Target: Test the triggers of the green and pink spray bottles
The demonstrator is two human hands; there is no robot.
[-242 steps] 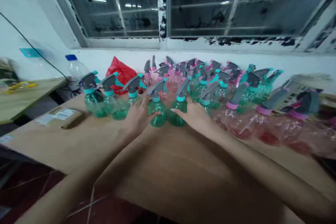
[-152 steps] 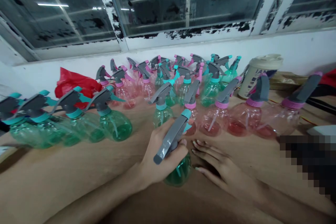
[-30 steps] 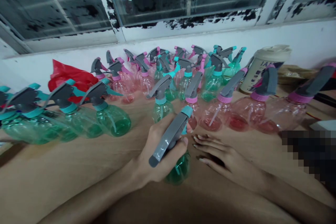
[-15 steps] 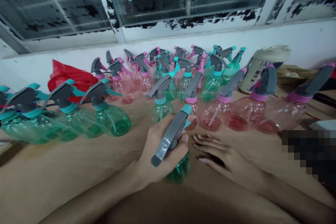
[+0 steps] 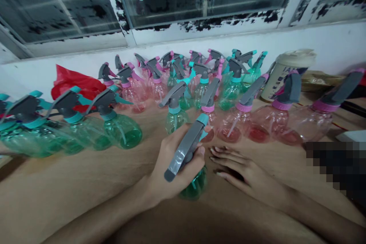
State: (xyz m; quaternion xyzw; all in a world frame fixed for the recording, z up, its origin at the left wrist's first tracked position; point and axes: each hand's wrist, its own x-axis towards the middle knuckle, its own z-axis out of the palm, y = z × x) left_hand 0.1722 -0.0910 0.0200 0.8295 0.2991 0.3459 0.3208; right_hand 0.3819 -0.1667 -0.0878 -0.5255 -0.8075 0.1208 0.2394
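Note:
My left hand (image 5: pixel 177 162) is wrapped round the neck of a green spray bottle (image 5: pixel 196 188) with a grey and turquoise trigger head. The bottle stands on the wooden table (image 5: pixel 114 183), its nozzle pointing away from me; the palm side of the grip is hidden. Just right of it, my right hand (image 5: pixel 237 166) rests on the table with fingers stretched out and holds nothing. Beyond my hands stand a turquoise-collared spray bottle (image 5: pixel 175 120) and several pink spray bottles (image 5: pixel 230 131).
A row of green spray bottles (image 5: pixel 122 133) stands at the left, a red plastic bag (image 5: pixel 73 84) behind it. More pink and green bottles crowd the back by the white wall (image 5: pixel 85 55). A large pale printed cup (image 5: pixel 286 72) stands at the back right.

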